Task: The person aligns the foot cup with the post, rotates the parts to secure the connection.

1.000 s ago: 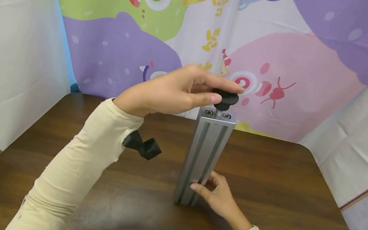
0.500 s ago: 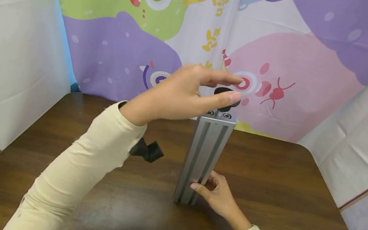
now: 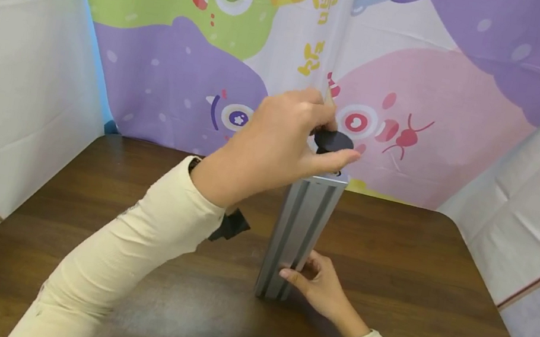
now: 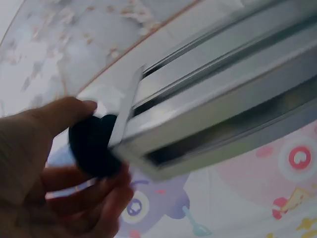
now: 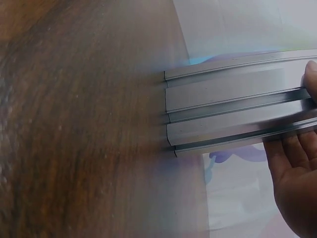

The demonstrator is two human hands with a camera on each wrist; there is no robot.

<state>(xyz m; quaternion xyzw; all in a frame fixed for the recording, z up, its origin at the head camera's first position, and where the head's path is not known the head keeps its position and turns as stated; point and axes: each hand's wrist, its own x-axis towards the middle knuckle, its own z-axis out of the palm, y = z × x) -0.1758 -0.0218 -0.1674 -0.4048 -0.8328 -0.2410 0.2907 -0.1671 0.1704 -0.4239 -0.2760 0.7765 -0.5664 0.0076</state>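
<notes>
A silver slotted aluminium profile (image 3: 300, 234) stands upright on the table, its lower end also visible in the right wrist view. Fixed in its top end is a black levelling foot (image 3: 336, 140), a round disc with a hub. My left hand (image 3: 275, 139) has its thumb on the near side of the foot and curled fingers on the far side. Close up in the left wrist view, thumb and fingers surround the dark foot (image 4: 94, 144), though blur softens the contact. Low on the profile, my right hand (image 3: 324, 289) grips it between thumb and fingers.
The brown wooden table (image 3: 418, 279) extends around the profile. Behind it hangs a colourful cartoon curtain (image 3: 200, 72), with pale cloth walls at both sides. Each wrist carries a small black camera mount.
My left hand has let its fingers off the foot, swung its wrist right and forward, and curled its fingers around the foot again. The right hand and the profile have stayed put.
</notes>
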